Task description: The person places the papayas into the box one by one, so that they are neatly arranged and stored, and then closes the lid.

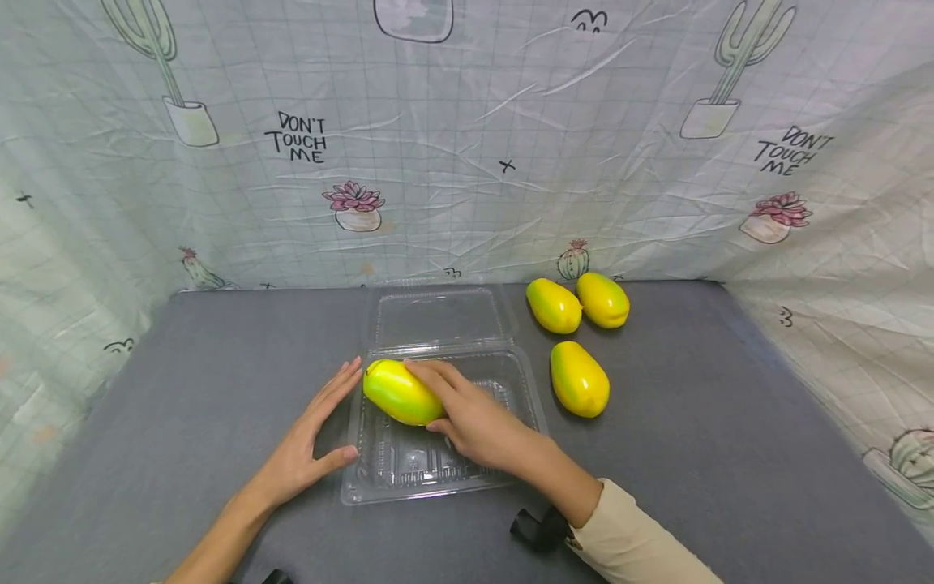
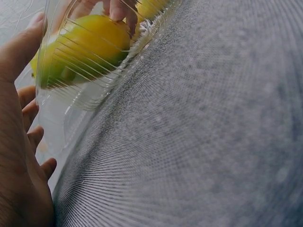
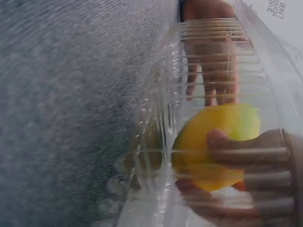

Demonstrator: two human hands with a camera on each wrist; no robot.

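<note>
In the head view, my right hand grips a glossy yellow-green papaya from its right end, thumb on the near side and fingers over the far side. The papaya lies tilted within the left part of a clear plastic clamshell box, whose lid is folded back. My left hand is beside the box's left wall, fingers extended and thumb spread, holding nothing. Through the clear wall, the right wrist view shows the right thumb on the papaya. Whether the papaya touches the box floor is hard to tell.
Three more papayas lie right of the box: one nearer, and a far pair, left and right, close together. A patterned cloth hangs behind the grey table and along its sides.
</note>
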